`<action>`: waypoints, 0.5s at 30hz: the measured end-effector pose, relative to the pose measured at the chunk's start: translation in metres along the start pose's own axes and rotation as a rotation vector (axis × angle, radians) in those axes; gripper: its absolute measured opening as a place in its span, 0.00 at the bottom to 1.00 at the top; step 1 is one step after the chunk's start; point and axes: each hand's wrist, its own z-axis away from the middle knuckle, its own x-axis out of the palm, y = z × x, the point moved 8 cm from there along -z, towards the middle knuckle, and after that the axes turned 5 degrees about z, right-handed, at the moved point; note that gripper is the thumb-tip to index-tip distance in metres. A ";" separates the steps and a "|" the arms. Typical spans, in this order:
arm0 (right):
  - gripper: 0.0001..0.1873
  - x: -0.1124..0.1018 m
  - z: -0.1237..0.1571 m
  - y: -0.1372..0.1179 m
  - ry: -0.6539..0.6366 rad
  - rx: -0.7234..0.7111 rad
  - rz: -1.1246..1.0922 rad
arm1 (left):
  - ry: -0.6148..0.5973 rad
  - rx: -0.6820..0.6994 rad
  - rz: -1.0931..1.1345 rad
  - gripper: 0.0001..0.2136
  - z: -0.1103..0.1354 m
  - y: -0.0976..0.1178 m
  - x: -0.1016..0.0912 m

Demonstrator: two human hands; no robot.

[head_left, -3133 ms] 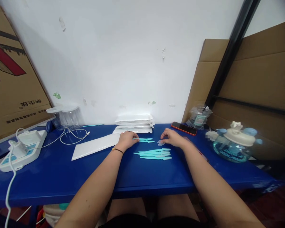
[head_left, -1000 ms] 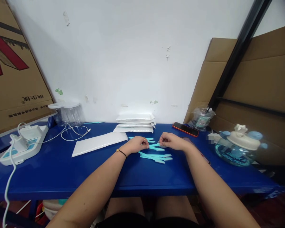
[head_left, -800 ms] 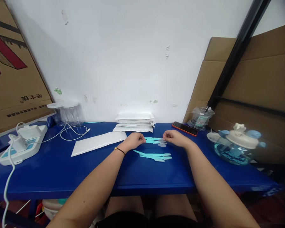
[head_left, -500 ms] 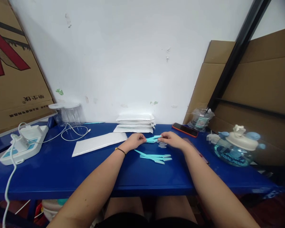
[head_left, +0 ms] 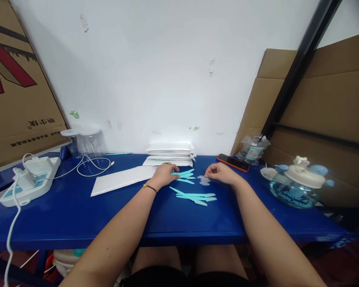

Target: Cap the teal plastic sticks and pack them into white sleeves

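Observation:
My left hand (head_left: 164, 173) lies on the blue table (head_left: 77, 215), fingers flat over the ends of a few light-blue plastic sticks (head_left: 185, 175) near the middle back. My right hand (head_left: 219, 173) rests to the right of them, fingers curled in a pinch beside some small clear plastic caps (head_left: 203, 180); what it pinches is too small to make out. A second group of light-blue sticks (head_left: 194, 196) lies closer to me, untouched by either hand.
A flat white mailer (head_left: 122, 180) lies left of my left hand, a stack of white mailers (head_left: 170, 154) behind. Farther off: a red phone (head_left: 233, 162), a water jug (head_left: 297, 182), clear jars (head_left: 86, 143), a power strip with cables (head_left: 26, 181), cardboard boxes on both sides.
The sticks held up between both hands half a second ago now lie on the table under my left hand. My right hand has let go and drawn back to the right.

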 end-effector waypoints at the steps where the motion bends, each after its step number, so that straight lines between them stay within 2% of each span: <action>1: 0.20 0.005 0.003 -0.005 -0.081 -0.021 -0.026 | -0.015 0.032 0.025 0.15 0.001 0.006 0.002; 4: 0.20 0.024 0.016 -0.013 -0.367 -0.038 0.004 | -0.150 0.122 0.119 0.16 0.008 0.025 0.014; 6: 0.19 0.031 0.020 -0.013 -0.442 -0.025 0.089 | -0.251 0.149 0.156 0.17 0.013 0.034 0.024; 11: 0.13 0.033 0.016 -0.019 -0.360 -0.067 0.211 | -0.407 0.136 0.207 0.18 0.021 0.042 0.040; 13: 0.12 0.031 0.014 -0.024 -0.318 -0.088 0.216 | -0.398 0.125 0.178 0.15 0.019 0.041 0.039; 15: 0.12 0.027 0.013 -0.027 -0.272 -0.094 0.212 | -0.332 0.121 0.107 0.12 0.015 0.039 0.032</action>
